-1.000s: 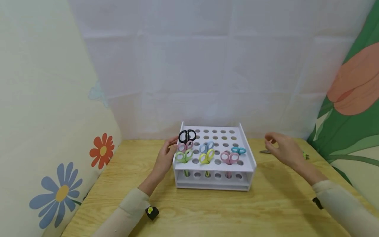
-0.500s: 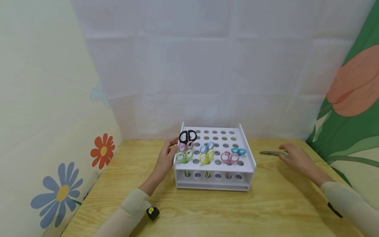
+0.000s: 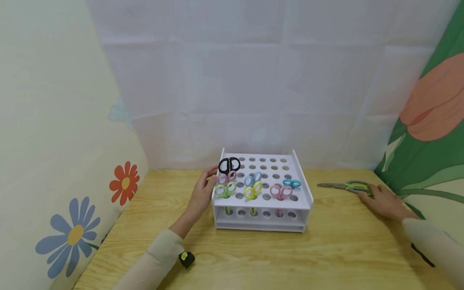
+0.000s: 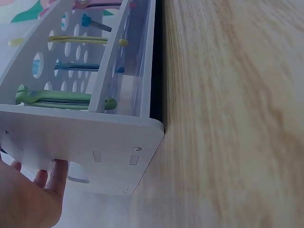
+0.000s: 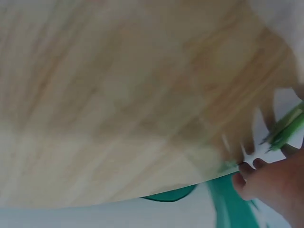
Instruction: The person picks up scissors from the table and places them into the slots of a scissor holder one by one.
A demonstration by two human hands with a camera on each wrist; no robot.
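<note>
My left hand (image 3: 200,196) rests against the left side of a white two-tier rack (image 3: 266,204). In the left wrist view its fingertips touch the side panel by an oval cutout. Seated in the rack's holes are black-handled scissors (image 3: 229,166), light green scissors (image 3: 225,190), yellow scissors (image 3: 253,191), blue scissors (image 3: 252,179), teal scissors (image 3: 291,183) and pink ones (image 3: 281,192). Grey-and-green-handled scissors (image 3: 357,186) lie on the table to the right, blades pointing left. My right hand (image 3: 383,202) is at their handle end, fingers loosely bent; contact is hard to make out.
The wooden table (image 3: 261,257) runs up to a white cloth backdrop (image 3: 253,80). Floral panels stand on both sides, with a blue flower (image 3: 75,235) at left. Many of the rack's holes hold nothing.
My right hand has moved right and down, from beside the rack across the loose scissors to their handle end. The left hand stays at the rack, and the scissors have not moved.
</note>
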